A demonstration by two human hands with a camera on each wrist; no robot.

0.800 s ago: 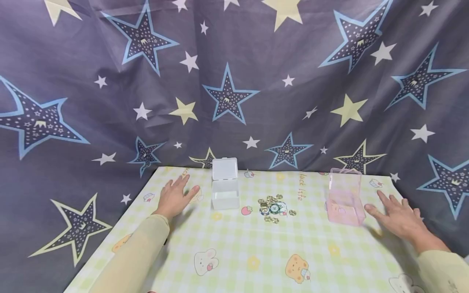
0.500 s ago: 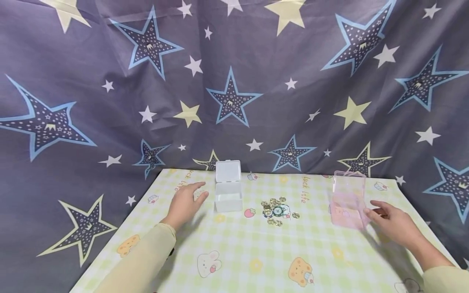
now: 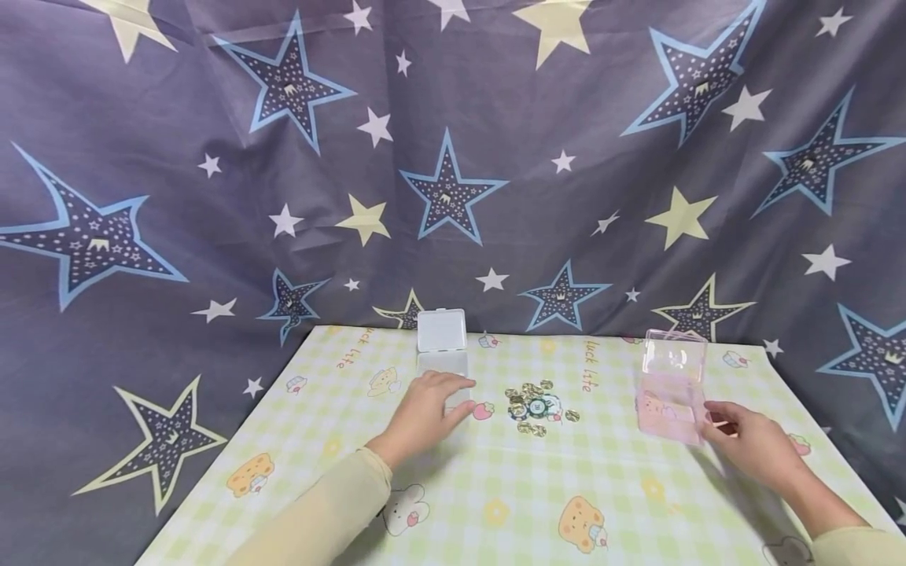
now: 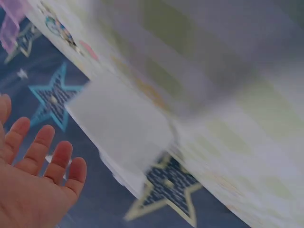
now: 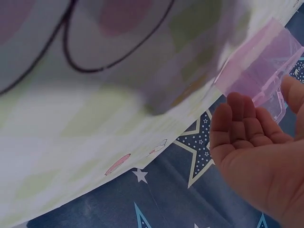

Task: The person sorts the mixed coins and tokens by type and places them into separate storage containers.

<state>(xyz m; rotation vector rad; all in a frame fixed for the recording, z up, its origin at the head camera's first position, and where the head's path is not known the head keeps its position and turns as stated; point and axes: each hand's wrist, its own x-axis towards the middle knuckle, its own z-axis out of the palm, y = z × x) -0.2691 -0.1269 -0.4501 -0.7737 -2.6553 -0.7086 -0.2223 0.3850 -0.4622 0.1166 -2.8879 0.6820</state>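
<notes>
Gold-coloured discs (image 3: 531,389) and round chips (image 3: 538,407) lie in a loose cluster with no clear long axis, at the lower middle of the worktop (image 3: 439,542) view. The cluster sits between the left hand (image 3: 425,417), clearly nearer, fingers loosely extended and holding nothing, and the right hand (image 3: 753,448), lower right, its half-curled fingers at the pink box (image 3: 665,409), grip unclear.

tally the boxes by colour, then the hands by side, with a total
White boxes: 1, the open white box
Pink boxes: 1, the open pink box
Left hands: 1, the left hand
Right hands: 1, the right hand
Total: 4
</notes>
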